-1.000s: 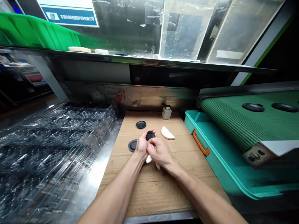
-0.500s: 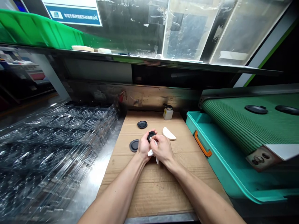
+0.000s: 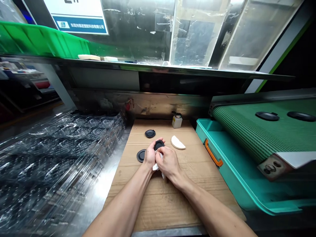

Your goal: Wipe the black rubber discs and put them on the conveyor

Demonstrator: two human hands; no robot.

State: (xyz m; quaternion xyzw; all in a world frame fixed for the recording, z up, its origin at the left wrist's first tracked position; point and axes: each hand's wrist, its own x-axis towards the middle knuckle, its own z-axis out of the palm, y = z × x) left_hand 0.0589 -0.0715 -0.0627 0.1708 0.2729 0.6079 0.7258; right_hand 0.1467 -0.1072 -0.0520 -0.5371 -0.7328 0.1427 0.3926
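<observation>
Holding a black lid (image 3: 159, 144) over the far half of the cardboard (image 3: 170, 207), the left hand (image 3: 149, 155) is cupped around it. The right hand (image 3: 170, 161) pinches a white cloth (image 3: 155, 167) by the lid's near rim. A second lid (image 3: 150, 133) and a third lid (image 3: 140, 155) lie toward the cardboard's left edge. A small bottle (image 3: 177, 122) stands by the far edge, and a white pad (image 3: 178, 143) lies toward the right edge.

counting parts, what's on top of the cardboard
On the cardboard: a bottle, a white pad, a black disc and another disc partly hidden by the left hand. Whatever is beneath the forearms is covered.
</observation>
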